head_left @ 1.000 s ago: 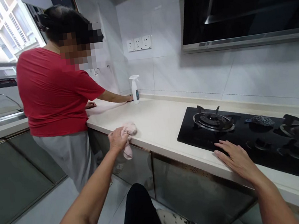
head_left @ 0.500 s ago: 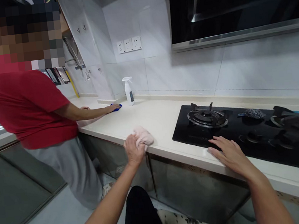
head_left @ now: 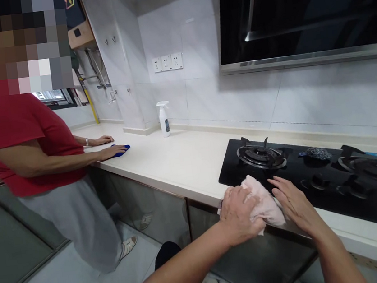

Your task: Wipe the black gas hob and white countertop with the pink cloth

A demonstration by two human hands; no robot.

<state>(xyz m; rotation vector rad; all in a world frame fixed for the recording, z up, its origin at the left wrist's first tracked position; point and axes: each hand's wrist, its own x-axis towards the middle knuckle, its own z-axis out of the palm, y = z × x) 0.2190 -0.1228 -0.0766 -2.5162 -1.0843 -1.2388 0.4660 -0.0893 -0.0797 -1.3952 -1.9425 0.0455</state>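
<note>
My left hand (head_left: 239,213) grips a pale pink cloth (head_left: 265,203), bunched at the counter's front edge just before the stove. Part of the cloth hangs over that edge. Close to the cloth's right side, my right hand (head_left: 294,204) rests with fingers stretched out over the front rim of the black gas stove (head_left: 228,166). It holds nothing. Whether its thumb touches the cloth I cannot tell. The cream countertop (head_left: 163,162) runs left from the stove.
On the left stands a person in a red shirt (head_left: 20,133), one hand on a blue cloth (head_left: 121,152). A white spray bottle (head_left: 164,121) stands by the wall. A metal scouring pad (head_left: 317,153) lies between the burners. Above hangs a dark range hood (head_left: 296,15).
My left hand has moved right along the counter edge with the pink cloth, up to my right hand. The other person's hand with the blue cloth has shifted left.
</note>
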